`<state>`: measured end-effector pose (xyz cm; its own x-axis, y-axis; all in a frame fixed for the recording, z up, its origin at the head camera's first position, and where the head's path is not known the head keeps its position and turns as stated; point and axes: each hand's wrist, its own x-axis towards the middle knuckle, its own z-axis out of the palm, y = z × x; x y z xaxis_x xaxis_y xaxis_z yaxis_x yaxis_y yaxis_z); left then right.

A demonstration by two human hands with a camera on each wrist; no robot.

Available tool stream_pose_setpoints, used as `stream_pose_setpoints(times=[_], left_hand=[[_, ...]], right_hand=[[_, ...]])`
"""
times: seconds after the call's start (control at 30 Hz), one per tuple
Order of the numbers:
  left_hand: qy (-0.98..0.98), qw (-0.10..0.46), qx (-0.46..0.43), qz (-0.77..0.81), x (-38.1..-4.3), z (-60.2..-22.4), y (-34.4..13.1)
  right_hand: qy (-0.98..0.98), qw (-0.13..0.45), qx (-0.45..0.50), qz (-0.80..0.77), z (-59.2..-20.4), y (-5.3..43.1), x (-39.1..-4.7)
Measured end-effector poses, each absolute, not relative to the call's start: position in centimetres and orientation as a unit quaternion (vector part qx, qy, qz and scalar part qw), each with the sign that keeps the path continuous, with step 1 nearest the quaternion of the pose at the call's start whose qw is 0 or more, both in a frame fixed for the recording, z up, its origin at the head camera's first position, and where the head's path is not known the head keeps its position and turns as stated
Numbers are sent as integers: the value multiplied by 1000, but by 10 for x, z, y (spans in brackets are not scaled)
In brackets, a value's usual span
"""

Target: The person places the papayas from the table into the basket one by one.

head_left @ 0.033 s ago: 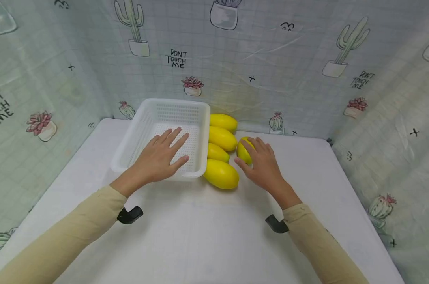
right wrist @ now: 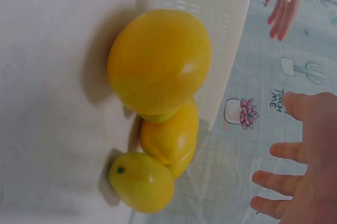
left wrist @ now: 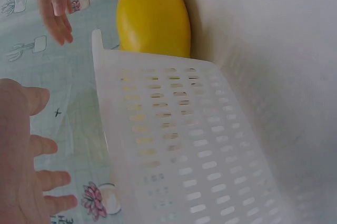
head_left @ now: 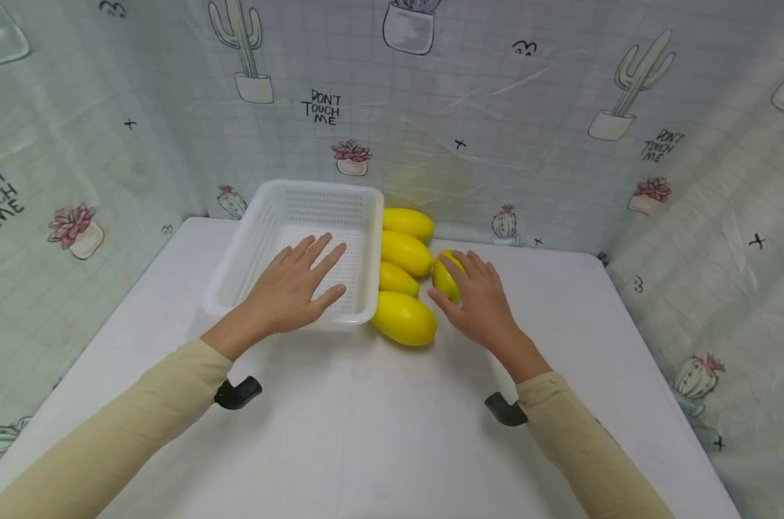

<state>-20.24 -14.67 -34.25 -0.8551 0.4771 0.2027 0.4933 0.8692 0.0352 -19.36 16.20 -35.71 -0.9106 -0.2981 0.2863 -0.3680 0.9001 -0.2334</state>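
Observation:
A white perforated plastic basket [head_left: 373,267] stands at the back left of the table. My left hand [head_left: 293,285] is over its front part, palm down, fingers spread, holding nothing. Against the basket's right side several smooth yellow oval fruits lie in a row, the front one [head_left: 404,321] largest. One more yellow fruit [head_left: 443,280] lies just right of the row. Over it hovers my right hand [head_left: 477,299], fingers loosely extended and partly hiding it. The right wrist view shows this fruit [right wrist: 142,184] with a green stem spot, apart from the right hand's fingers.
White cloth covers the table [head_left: 366,432]. A curtain [head_left: 469,108] printed with cacti hangs close behind the basket and fruits and along both sides. A black wrist mount [head_left: 238,393] sticks out under the left sleeve, another [head_left: 505,409] under the right.

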Motion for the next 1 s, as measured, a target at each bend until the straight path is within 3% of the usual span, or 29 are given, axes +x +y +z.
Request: stream_pose_setpoints(times=[1.0], left_hand=[[-966, 96, -231, -59, -200, -344, -161]], right_hand=[[-965, 142, 160, 154, -356, 161, -192]])
